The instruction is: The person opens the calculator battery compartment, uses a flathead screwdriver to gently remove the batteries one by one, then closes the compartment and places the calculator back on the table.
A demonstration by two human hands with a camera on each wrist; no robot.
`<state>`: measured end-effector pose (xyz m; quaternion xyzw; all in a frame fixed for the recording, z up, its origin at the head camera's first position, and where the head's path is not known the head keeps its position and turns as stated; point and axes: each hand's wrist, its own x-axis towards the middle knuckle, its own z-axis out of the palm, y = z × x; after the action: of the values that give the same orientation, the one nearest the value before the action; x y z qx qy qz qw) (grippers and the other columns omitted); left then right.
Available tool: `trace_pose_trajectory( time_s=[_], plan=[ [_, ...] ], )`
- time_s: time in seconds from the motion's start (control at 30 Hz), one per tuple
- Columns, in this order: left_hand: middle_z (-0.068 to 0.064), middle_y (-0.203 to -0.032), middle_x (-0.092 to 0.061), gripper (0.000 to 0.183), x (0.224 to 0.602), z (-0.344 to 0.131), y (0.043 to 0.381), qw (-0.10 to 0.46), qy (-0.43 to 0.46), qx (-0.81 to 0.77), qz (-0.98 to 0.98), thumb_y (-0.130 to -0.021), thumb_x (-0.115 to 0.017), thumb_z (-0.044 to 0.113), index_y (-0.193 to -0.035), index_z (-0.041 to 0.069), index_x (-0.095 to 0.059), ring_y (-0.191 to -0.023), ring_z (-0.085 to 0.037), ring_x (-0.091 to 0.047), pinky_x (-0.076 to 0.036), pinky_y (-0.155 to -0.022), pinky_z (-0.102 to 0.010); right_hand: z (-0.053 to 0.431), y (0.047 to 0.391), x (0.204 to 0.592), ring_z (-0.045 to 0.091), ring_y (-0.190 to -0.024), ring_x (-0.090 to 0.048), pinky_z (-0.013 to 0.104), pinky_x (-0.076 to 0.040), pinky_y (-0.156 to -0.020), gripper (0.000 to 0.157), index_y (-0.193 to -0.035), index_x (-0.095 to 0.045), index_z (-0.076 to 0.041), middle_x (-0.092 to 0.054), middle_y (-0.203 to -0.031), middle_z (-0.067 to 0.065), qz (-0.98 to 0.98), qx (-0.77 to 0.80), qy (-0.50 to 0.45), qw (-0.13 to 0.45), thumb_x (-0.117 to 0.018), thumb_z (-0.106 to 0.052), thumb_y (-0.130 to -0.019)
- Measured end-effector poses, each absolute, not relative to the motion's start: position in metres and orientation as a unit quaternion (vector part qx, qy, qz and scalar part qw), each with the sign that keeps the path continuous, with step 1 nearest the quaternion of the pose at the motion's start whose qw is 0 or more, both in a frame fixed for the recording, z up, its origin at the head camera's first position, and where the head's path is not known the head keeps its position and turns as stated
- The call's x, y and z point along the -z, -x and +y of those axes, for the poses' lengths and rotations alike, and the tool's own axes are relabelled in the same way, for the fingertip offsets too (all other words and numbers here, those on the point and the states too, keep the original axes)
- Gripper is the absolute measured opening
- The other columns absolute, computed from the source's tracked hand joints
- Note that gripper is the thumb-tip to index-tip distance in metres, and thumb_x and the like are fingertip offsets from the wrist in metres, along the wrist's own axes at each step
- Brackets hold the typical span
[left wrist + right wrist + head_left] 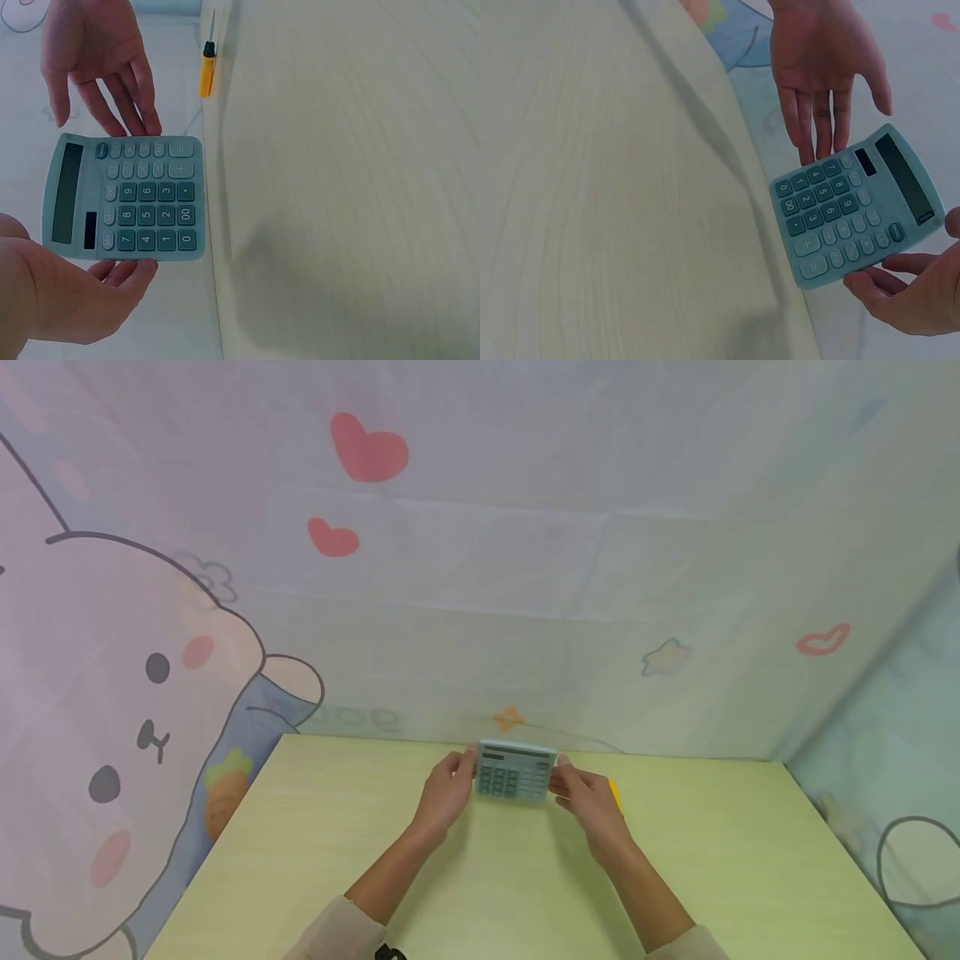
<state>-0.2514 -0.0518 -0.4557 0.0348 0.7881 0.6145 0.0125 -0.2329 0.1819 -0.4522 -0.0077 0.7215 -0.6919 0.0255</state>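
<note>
Calculator [514, 773] is held above the table [517, 893], display [67, 193] uppermost, between left hand [446, 792] and right hand [591, 802]; nearly straight fingers [822, 124] support its opposite side edges, both thumbs [58, 97] spread clear of it.

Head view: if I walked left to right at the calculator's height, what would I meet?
Cartoon animal, carrot, left hand, calculator, right hand, yellow handle peeking out.
</note>
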Motion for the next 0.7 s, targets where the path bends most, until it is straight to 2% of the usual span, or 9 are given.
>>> trace_pose_trajectory(
  time_s=[0.17, 0.43, 0.7],
  plan=[
    [-0.012, -0.124, -0.059, 0.067, 0.4559, -0.0523, 0.2513, 0.019, -0.039, -0.617, 0.785, -0.099, -0.037, 0.065, -0.114, 0.004, -0.061, -0.113, -0.029, -0.055, -0.043, -0.091, -0.049, 0.1822, 0.2335, 0.4514, 0.038, -0.130, -0.051, 0.049, -0.038, -0.109, 0.058, -0.131, -0.061, 0.003, -0.059, -0.134, 0.022, 0.725, 0.688, 0.014, 0.018, -0.048, -0.046, -0.104],
    [-0.010, -0.123, -0.060, 0.065, 0.4601, -0.0522, 0.2530, 0.016, -0.036, -0.609, 0.792, -0.099, -0.039, 0.065, -0.115, 0.006, -0.062, -0.111, -0.028, -0.056, -0.044, -0.089, -0.048, 0.1826, 0.2324, 0.4513, 0.034, -0.130, -0.052, 0.047, -0.039, -0.109, 0.059, -0.129, -0.064, -0.001, -0.062, -0.132, 0.018, 0.729, 0.685, 0.004, 0.012, -0.050, -0.052, -0.101],
    [-0.009, -0.133, -0.060, 0.061, 0.4585, -0.0512, 0.2531, 0.035, -0.027, -0.620, 0.783, -0.099, -0.041, 0.064, -0.127, 0.013, -0.060, -0.126, -0.030, -0.053, -0.042, -0.100, -0.054, 0.1833, 0.2351, 0.4545, 0.031, -0.127, -0.055, 0.045, -0.042, -0.106, 0.058, -0.126, -0.066, -0.002, -0.064, -0.128, 0.015, 0.729, 0.684, -0.002, 0.003, -0.052, -0.052, -0.100]
  ],
)
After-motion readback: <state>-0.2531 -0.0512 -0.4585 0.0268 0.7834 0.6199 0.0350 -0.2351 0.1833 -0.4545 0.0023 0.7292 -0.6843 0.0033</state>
